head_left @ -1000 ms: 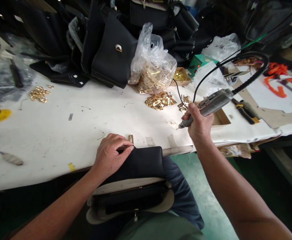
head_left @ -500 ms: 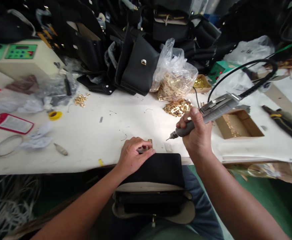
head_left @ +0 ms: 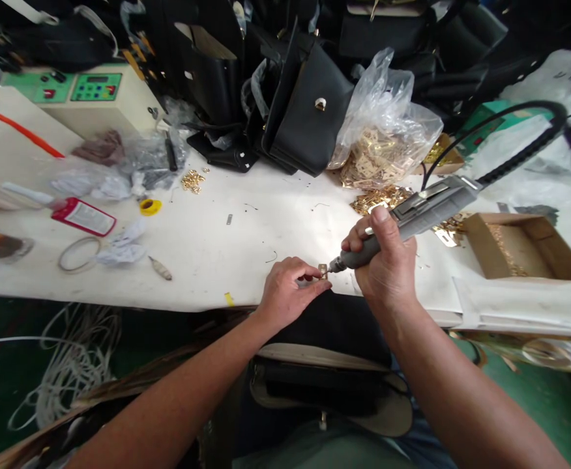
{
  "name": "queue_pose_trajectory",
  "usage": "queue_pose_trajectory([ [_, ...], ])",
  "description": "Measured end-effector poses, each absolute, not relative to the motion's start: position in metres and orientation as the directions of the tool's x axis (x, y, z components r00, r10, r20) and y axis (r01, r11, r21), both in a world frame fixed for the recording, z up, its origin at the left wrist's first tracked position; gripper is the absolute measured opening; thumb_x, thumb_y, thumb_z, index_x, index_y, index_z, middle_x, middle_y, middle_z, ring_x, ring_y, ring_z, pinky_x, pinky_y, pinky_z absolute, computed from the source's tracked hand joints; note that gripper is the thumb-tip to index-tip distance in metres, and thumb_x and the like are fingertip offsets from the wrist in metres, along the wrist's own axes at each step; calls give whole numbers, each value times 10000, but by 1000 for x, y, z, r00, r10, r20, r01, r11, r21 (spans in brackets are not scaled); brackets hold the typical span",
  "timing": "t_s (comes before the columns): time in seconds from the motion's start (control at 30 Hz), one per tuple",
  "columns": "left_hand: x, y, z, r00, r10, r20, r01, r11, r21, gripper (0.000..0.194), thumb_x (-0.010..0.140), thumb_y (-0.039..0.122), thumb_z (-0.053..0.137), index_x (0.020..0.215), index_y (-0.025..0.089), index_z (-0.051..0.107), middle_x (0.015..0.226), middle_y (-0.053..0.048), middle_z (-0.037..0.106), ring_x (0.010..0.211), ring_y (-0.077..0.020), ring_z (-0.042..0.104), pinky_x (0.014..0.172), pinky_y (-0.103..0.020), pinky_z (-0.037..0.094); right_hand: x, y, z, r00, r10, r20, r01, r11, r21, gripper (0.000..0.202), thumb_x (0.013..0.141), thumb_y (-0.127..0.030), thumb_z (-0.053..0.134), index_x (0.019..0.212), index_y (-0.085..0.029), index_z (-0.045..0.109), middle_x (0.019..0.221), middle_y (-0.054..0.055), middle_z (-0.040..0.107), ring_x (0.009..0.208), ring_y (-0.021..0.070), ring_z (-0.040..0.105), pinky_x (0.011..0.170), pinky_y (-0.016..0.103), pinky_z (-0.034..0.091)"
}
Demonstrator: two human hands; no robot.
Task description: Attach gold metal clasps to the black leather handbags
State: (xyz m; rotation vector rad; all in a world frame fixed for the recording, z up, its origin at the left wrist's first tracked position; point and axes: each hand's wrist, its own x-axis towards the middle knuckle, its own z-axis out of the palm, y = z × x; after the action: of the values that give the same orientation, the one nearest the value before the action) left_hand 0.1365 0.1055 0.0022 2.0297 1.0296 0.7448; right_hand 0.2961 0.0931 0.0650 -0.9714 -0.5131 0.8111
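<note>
Where the left fingers end, a metal plate sits.

Handbag before table; box on table, right.

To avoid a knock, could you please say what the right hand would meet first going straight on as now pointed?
The right hand, grey cylindrical power tool leading, would probably meet the oblong gold-coloured metal plate by the left hand; depth is unclear.
</note>
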Motion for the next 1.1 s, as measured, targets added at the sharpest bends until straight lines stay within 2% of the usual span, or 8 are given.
queue_pose_trajectory([
  [0.23,137,106,0,526,834,166,428,-428,796,84,889,267,784,811,242,766,817,-5,745,819,-178,672,775,-330,481,295,92,65,602,798,31,-385,325,-864,402,779,-452,842,689,-211,534,588,-74,490,450,87,479,477,257,523],
  [1.1,138,105,-4,510,841,181,404,-420,813,44,864,259,812,823,253,796,800,-12,756,782,-174,665,762,-325,494,291,91,63,597,800,53,-339,312,-887,406,785,-464,823,687,-224,510,556,-82,460,437,89,466,466,248,509],
])
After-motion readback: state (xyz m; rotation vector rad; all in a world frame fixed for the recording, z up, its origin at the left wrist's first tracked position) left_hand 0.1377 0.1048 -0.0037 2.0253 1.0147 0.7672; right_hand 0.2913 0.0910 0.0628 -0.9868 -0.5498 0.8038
